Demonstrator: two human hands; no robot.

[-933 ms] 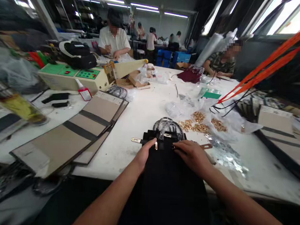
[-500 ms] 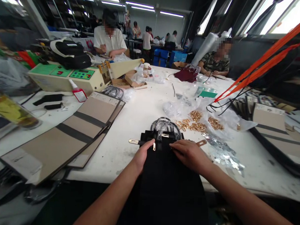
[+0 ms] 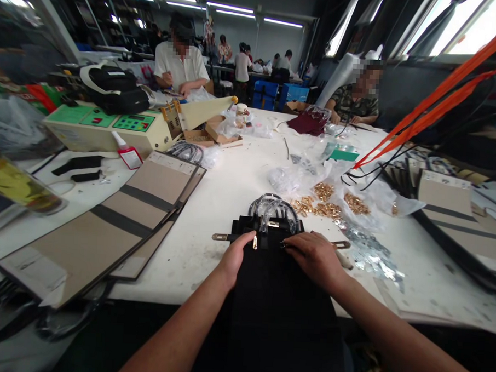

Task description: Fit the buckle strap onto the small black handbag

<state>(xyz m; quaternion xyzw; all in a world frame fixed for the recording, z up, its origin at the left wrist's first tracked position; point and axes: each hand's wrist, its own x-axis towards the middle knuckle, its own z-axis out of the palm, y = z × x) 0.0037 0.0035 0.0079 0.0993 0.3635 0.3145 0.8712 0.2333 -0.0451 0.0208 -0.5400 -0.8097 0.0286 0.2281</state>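
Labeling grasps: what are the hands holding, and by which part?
Both hands press on the black bag at its top edge: left hand beside the gold clasp, right hand near the strap end. Neither lifts it.

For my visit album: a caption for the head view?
Both hands, left and right, press on a black bag beside gold fittings.
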